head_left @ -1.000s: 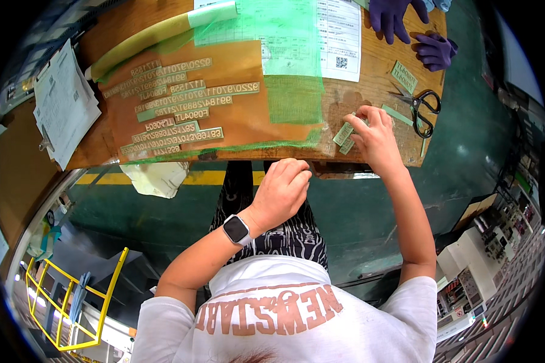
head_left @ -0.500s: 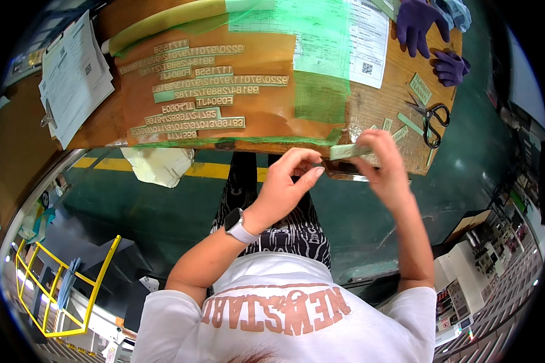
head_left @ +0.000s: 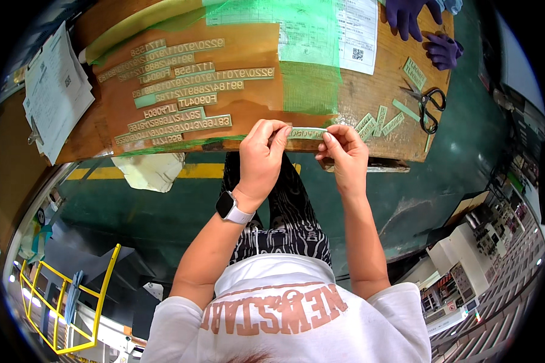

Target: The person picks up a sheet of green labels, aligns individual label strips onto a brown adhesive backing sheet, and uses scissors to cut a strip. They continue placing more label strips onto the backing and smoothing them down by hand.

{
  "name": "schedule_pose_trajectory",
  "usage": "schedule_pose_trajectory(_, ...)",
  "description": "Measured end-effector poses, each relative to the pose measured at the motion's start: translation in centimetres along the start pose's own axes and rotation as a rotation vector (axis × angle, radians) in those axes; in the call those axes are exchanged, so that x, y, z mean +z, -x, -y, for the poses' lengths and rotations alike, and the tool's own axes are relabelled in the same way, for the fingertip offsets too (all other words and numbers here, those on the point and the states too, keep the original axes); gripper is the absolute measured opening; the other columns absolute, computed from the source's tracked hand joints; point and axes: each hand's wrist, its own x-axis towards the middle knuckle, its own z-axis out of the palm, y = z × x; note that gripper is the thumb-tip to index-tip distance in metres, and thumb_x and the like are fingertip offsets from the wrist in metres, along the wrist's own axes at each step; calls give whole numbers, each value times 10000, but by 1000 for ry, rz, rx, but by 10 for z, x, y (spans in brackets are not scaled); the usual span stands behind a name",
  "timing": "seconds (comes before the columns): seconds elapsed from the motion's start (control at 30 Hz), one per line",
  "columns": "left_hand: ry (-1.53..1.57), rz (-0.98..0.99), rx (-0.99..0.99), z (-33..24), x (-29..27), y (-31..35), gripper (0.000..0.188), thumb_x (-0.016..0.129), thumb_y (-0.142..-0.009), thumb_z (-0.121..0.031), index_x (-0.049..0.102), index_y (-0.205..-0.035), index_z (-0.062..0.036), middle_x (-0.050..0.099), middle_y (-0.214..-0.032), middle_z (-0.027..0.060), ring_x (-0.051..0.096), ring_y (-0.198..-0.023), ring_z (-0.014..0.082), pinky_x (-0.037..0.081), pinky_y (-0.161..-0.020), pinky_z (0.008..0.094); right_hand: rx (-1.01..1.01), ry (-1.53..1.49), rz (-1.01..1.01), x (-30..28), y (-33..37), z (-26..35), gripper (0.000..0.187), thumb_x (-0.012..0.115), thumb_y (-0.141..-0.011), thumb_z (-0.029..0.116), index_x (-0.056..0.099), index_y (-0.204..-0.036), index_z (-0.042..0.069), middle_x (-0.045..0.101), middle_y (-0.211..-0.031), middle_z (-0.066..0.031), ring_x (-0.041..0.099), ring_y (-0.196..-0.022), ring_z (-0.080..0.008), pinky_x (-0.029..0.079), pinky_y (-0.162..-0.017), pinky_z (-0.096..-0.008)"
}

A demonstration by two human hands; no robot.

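Between my two hands, at the near edge of the table, is a pale green strip with raised mirrored characters [head_left: 307,133]. My left hand [head_left: 262,158] pinches its left end between thumb and fingers. Its right end is pinched by my right hand [head_left: 349,158]. Beyond my left hand lies a translucent orange-brown sheet [head_left: 257,104] with several rows of similar strips [head_left: 194,124] on it. Several loose strips [head_left: 379,121] lie on the bare wood to the right of my right hand.
Black-handled scissors [head_left: 430,110] lie near the right edge of the wooden table [head_left: 360,97]. Purple gloves [head_left: 445,51] and a printed sheet [head_left: 358,39] are behind them. Green mesh [head_left: 312,88] borders the orange sheet. A clipboard with papers [head_left: 57,91] is at left.
My right hand has moved left with the strip and turned it. My left hand, empty before, now grips the strip's other end. The view has shifted slightly.
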Motion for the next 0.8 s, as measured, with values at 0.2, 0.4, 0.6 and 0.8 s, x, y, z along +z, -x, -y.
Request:
schedule_pose_trajectory(0.2,-207,-42,122,2,-4,-5,92,621,-929,-50,627,-967,34,614,-846,86,580,-729,153,471,-659,276,-155,187,-88,11,-9,-10,91,649,-916,60,635,-963,-16,610,-820,2,524,-705,-74,446,-668,-221)
schedule_pose_trajectory(0.4,-318,-45,167,10,-4,-9,109,629,-918,-45,619,-994,33,636,-882,111,609,-755,186,485,-673,299,-153,303,-107,12,-17,-13,105,645,-906,74,638,-948,-22,600,-827,-22,523,-720,-86,451,-657,-253)
schedule_pose_trajectory(0.6,-452,-57,259,11,2,-14,109,620,-886,-26,578,-978,13,607,-900,169,603,-820,368,491,-705,425,-188,378,-154,12,-23,-21,113,650,-896,79,641,-939,-26,586,-834,-44,518,-709,-107,452,-650,-269)
schedule_pose_trajectory(0.8,-534,-70,321,17,3,-14,96,627,-877,-21,576,-957,-5,599,-877,157,599,-808,351,488,-703,421,-171,449,-198,17,-23,-20,127,650,-896,93,641,-942,-25,588,-844,-72,537,-705,-141,469,-665,-292)
